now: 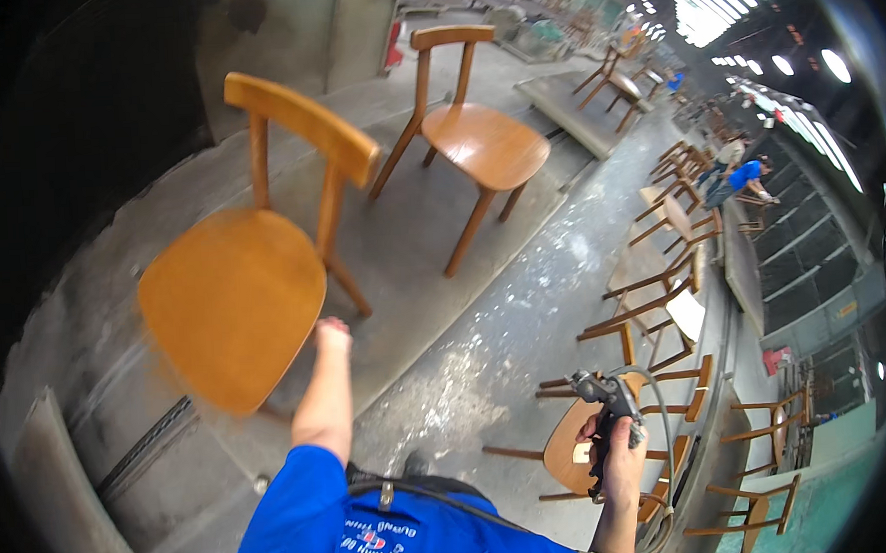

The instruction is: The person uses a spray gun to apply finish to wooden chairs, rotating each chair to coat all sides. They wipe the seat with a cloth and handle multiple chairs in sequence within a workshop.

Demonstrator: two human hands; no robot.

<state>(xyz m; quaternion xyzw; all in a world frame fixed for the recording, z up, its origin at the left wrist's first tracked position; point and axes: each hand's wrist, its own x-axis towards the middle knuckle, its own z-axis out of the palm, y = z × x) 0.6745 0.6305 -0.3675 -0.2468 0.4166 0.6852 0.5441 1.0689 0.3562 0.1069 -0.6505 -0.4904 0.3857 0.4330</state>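
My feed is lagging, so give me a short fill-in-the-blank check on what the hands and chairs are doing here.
1. The right hand grips a ____ with a hose.
2. The left hand reaches toward the near chair, whose seat is ____ in colour.
3. The far chair stands ____ on its legs.

Missing words: spray gun; orange; upright

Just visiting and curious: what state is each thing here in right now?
Near chair: upright, blurred, glossy orange seat.
Far chair: upright on the platform, apart from the near one.
Left hand: reaching under the near chair's seat.
Right hand: closed around the spray gun.
Hose: attached to the gun, looping down.
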